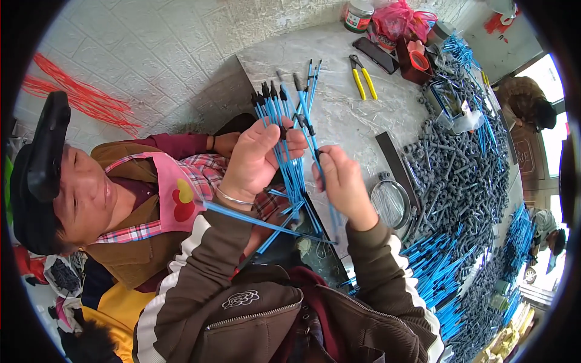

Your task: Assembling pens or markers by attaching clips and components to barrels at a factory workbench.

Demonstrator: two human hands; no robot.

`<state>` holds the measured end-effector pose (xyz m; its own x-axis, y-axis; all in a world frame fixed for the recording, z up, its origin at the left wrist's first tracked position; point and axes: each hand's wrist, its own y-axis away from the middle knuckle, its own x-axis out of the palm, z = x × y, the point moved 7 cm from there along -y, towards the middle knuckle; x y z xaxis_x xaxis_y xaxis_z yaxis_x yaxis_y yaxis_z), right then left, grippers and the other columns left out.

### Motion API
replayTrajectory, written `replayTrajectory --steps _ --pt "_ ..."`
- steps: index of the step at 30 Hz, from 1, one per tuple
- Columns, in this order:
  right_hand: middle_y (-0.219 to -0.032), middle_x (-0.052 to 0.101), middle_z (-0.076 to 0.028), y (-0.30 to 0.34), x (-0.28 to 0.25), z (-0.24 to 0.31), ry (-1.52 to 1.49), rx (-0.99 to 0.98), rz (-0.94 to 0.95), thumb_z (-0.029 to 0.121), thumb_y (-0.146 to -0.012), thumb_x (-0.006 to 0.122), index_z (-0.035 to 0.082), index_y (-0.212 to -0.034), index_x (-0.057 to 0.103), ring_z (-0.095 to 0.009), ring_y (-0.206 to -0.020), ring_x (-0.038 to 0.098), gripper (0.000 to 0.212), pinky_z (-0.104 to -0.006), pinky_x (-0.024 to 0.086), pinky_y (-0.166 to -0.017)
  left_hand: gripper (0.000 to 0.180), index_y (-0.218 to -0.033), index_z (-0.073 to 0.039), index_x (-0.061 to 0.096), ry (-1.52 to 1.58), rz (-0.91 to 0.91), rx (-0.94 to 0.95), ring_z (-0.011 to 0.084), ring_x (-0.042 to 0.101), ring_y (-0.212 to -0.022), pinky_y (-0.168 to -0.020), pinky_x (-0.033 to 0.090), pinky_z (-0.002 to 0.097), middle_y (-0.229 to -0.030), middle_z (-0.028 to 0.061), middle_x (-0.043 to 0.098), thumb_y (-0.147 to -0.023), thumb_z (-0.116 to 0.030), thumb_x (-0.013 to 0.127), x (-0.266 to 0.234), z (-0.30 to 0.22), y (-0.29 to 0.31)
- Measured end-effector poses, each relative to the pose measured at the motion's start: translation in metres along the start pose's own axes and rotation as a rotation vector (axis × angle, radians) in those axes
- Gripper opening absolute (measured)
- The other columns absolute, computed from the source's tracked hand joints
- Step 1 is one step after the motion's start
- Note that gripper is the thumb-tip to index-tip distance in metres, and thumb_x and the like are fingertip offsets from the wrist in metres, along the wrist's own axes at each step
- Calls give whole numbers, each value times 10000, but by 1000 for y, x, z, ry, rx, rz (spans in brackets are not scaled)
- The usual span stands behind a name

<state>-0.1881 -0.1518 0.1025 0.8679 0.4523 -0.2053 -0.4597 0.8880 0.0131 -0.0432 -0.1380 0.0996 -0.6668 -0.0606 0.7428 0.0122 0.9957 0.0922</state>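
The left hand (257,158) is clenched around a bundle of blue rods (284,130), long axis running near to far, black tips pointing far. Just right, the right hand (342,181) pinches one blue rod (310,121). Far right: yellow-handled pliers (363,77), a white-lidded jar (358,15), and a red box (416,62) whose contents I cannot tell.

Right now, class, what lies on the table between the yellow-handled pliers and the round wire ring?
In the head view, bare grey tabletop fills most of the stretch between the yellow-handled pliers and the round wire ring, crossed only by a dark flat bar just above the ring.
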Motion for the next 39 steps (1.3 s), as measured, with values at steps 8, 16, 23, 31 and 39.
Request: replayTrajectory --steps 8,16,23,31,39 --pt "-685 618 -75 -73 20 -43 -28 12 98 250 -908 505 -5 -892 610 -162 -662 609 276 -309 485 -559 114 -911 -52 567 -72 -98 167 146 588 -653 -602 488 260 -785 49 604 -806 -10 582 -25 -25 9" --pt "-822 649 -197 -228 26 -135 1084 3 -262 296 -810 541 15 -814 642 -363 -781 631 299 -446 507 -712 210 -1059 -28 566 -216 -152 0 179 635 -756 -704 525 290 -859 104 642 -849 -41 574 -23 -18 11" --pt "-968 634 -224 -221 18 -131 1020 164 -84 274 -781 540 10 -901 656 -386 -914 611 313 -436 495 -794 254 -1077 -50 572 -186 -155 -129 220 646 -861 -750 532 333 -962 126 648 -833 -92 629 -22 -20 19" --pt "-770 592 -127 -110 -82 -47 948 -198 -533 106 -837 473 7 -925 591 -257 -653 610 177 -370 497 -574 205 -1033 -29 609 -298 -125 -85 149 619 -730 -687 510 283 -827 67 649 -868 -152 605 -8 -6 31" --pt "-729 550 -26 114 -128 116 401 -627 -983 128 -948 440 -44 -997 558 -66 -566 473 214 -193 414 -539 172 -1038 -36 579 -330 93 -81 127 591 -715 -668 503 271 -851 56 624 -875 -86 560 27 -4 81"
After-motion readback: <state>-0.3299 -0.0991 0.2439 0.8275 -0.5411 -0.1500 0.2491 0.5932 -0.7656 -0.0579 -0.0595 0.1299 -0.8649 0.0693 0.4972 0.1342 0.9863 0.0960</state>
